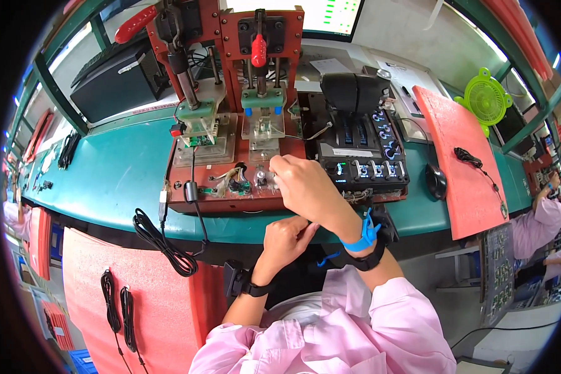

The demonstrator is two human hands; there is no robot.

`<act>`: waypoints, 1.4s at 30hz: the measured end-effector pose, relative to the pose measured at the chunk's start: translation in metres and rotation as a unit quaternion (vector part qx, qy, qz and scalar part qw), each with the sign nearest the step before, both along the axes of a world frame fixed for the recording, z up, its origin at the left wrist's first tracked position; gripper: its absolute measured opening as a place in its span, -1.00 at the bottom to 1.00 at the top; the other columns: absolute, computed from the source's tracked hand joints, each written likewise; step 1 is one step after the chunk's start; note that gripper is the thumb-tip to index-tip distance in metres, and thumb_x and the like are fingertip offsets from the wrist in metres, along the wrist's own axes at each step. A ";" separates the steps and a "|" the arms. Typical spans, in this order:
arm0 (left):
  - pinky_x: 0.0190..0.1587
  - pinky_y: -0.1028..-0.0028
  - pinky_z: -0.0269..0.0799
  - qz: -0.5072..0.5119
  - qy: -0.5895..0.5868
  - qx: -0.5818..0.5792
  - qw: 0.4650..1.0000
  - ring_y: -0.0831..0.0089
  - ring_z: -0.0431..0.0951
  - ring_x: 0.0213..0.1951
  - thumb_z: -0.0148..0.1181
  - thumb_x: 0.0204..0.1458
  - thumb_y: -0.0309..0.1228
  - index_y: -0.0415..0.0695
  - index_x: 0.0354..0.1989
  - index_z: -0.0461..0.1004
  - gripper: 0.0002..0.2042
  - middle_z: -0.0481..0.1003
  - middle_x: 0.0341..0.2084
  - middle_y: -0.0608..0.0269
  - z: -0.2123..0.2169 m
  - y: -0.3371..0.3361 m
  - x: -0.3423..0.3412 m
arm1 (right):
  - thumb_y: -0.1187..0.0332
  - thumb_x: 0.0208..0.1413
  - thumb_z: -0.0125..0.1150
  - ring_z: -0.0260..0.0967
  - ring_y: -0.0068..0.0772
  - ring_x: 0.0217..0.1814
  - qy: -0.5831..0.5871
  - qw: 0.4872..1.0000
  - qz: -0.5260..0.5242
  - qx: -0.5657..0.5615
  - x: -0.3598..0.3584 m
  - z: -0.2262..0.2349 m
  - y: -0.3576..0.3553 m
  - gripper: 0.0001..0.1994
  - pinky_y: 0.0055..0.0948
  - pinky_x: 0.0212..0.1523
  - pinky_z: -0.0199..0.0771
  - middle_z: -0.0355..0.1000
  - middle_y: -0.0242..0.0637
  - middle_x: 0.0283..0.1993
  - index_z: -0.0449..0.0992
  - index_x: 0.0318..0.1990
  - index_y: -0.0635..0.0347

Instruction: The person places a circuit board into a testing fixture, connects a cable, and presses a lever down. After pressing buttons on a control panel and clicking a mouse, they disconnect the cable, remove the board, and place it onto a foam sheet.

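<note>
My right hand (308, 187) reaches over the front of a red test fixture (224, 204), with its fingers curled together beside a small clear knob-like part (262, 177). Whatever those fingers hold, if anything, is hidden. Just below and to the left, my left hand (285, 239) is closed at the fixture's front edge. Its thumb and fingers are pressed together, and I cannot make out anything between them. Small green circuit boards (201, 141) with wires sit on the fixture under two toggle clamps with red handles (258, 51). To the right stands a black control panel (361, 162) with levers, switches and knobs.
A coiled black cable (162, 243) hangs over the green table's (106, 168) front edge. Pink foam sheets (149, 293) carry cables at lower left; another foam board (464, 162) leans right beside a mouse (436, 181). A green fan (486, 98) and a monitor (330, 17) stand behind.
</note>
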State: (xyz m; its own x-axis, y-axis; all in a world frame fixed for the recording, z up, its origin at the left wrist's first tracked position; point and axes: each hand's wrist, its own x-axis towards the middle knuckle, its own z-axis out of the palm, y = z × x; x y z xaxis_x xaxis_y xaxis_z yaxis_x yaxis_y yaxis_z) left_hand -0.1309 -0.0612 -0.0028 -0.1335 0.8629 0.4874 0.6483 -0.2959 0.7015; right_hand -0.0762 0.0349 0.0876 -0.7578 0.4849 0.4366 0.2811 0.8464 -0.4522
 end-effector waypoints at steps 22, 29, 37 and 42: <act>-0.68 0.32 0.16 -0.010 -0.017 0.003 1.000 0.16 0.31 -0.71 0.18 -0.10 -0.34 -0.21 -0.72 0.30 -0.71 0.29 -0.78 0.13 -0.003 0.000 -0.002 | 0.45 -0.07 0.09 0.35 0.01 -0.42 -0.014 0.998 -0.065 -0.014 0.014 0.004 -0.006 -0.86 -0.22 -0.45 0.35 0.40 -0.09 -0.46 0.37 -0.32 0.27; -0.66 0.30 0.20 -0.016 -0.026 0.030 0.999 0.15 0.35 -0.69 0.18 -0.10 -0.34 -0.20 -0.71 0.32 -0.73 0.32 -0.75 0.14 -0.004 0.000 0.000 | 0.47 -0.07 0.08 0.33 0.04 -0.43 -0.009 0.999 -0.033 -0.015 0.001 -0.001 -0.001 -0.89 -0.20 -0.47 0.31 0.37 -0.03 -0.48 0.33 -0.38 0.31; -0.66 0.30 0.20 -0.023 -0.018 0.020 0.999 0.16 0.35 -0.67 0.19 -0.11 -0.38 -0.21 -0.70 0.32 -0.75 0.33 -0.75 0.14 0.004 0.000 -0.005 | 0.53 -0.09 0.06 0.32 0.05 -0.41 -0.021 1.000 -0.011 -0.003 -0.001 0.006 -0.004 -0.91 -0.18 -0.45 0.30 0.36 -0.02 -0.49 0.31 -0.42 0.33; -0.66 0.31 0.18 -0.032 -0.050 -0.007 0.998 0.17 0.33 -0.69 0.21 -0.13 -0.41 -0.22 -0.70 0.31 -0.76 0.32 -0.76 0.14 -0.002 0.000 -0.005 | 0.55 -0.11 0.04 0.31 0.04 -0.42 0.001 0.999 -0.017 -0.034 0.006 -0.001 0.003 -0.93 -0.19 -0.43 0.30 0.35 -0.06 -0.48 0.31 -0.44 0.34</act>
State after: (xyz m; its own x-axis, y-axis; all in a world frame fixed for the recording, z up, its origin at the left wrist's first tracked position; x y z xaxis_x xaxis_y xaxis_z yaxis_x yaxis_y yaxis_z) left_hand -0.1364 -0.0608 -0.0050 -0.1258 0.8780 0.4618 0.5556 -0.3233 0.7660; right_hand -0.0701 0.0381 0.0869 -0.7392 0.5389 0.4039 0.3084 0.8041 -0.5083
